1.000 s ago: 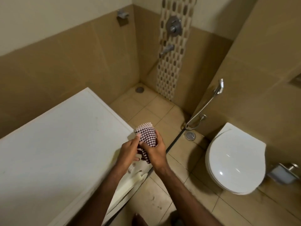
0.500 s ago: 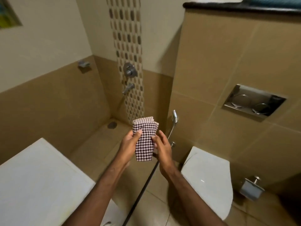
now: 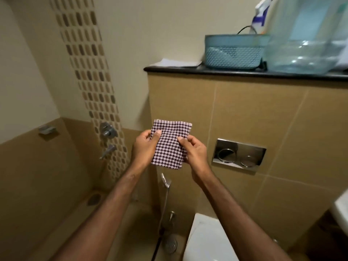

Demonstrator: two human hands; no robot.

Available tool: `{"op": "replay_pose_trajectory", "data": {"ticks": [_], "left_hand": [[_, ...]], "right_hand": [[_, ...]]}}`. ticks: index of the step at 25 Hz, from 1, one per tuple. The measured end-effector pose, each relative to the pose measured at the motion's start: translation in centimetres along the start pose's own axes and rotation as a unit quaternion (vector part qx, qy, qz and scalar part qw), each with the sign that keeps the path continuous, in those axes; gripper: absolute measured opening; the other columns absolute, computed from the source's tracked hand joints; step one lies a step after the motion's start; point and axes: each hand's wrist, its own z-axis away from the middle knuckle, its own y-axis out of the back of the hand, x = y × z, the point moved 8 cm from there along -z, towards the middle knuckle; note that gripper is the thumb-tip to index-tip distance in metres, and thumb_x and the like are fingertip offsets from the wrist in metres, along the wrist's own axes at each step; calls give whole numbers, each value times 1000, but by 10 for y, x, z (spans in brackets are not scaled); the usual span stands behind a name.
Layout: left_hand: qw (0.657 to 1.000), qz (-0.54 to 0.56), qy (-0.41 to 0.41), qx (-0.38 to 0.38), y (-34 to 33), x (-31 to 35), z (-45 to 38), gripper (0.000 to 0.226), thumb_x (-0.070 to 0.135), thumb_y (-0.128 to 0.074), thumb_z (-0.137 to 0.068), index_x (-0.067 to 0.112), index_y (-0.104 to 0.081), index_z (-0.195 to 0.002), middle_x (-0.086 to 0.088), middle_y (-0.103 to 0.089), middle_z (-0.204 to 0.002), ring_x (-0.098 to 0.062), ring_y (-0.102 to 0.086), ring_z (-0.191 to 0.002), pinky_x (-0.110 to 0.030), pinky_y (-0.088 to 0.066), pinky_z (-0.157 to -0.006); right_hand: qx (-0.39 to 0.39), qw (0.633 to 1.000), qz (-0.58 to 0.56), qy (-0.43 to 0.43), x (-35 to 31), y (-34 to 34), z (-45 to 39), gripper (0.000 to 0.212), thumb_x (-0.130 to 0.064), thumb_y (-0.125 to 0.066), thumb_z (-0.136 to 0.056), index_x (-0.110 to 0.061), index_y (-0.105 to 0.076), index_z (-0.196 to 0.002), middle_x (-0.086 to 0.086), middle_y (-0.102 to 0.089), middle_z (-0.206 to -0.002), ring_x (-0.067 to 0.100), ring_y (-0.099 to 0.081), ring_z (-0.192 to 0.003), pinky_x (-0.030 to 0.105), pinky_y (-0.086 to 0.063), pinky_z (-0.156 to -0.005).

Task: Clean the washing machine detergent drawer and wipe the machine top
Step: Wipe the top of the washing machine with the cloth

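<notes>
A folded checked cloth, dark purple and white, is held up in front of the tiled wall at the middle of the view. My left hand pinches its left edge with the thumb on the front. My right hand pinches its right edge the same way. The washing machine and its detergent drawer are out of view.
A black ledge above holds a blue mesh basket, a large clear water jug and folded papers. Below are the flush plate, the white toilet lid, a hand sprayer, shower taps and a floor drain.
My view has swung up and to the right, off the white machine top and onto the ledge wall. Both hands have raised the cloth and now hold it flat by its two sides.
</notes>
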Motion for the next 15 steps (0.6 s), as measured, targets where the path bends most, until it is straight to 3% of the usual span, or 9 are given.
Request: {"op": "replay_pose_trajectory", "data": {"ticks": [5,8,10,15], "left_hand": [[999,-9,-32,-9,-30,81,-87,13,20,-60,-95,17,-73,-96,6,-75,-82,-4,-70,-66,-16,-50,-50],[996,-25,-86,-23,-37,127,-146,25,23,-64,-86,18,-75,-108,6,-78,-96,-10,-75,-85,-33,-64,-73],[989,-58,-137,-2,-36,154,-184,42,34,-67,-77,22,-74,-117,8,-79,-105,-11,-75,-95,-41,-63,-88],[970,-157,-178,46,-50,203,-259,53,31,-76,-86,15,-66,-135,-4,-70,-134,-20,-66,-120,-35,-51,-108]], "right_hand": [[33,989,79,122,-97,-6,-78,20,-22,-65,-101,-8,-73,-112,9,-79,-104,26,-77,-95,46,-65,-79],[96,970,141,175,-147,-17,-137,25,-34,-72,-90,-10,-76,-91,8,-79,-89,33,-77,-87,58,-62,-75],[132,957,180,186,-175,-25,-178,35,-42,-72,-81,-8,-74,-81,7,-78,-81,34,-76,-82,59,-61,-69],[211,924,249,199,-228,-38,-250,18,-29,-77,-87,-11,-76,-84,0,-77,-81,19,-75,-79,40,-63,-74]]}}
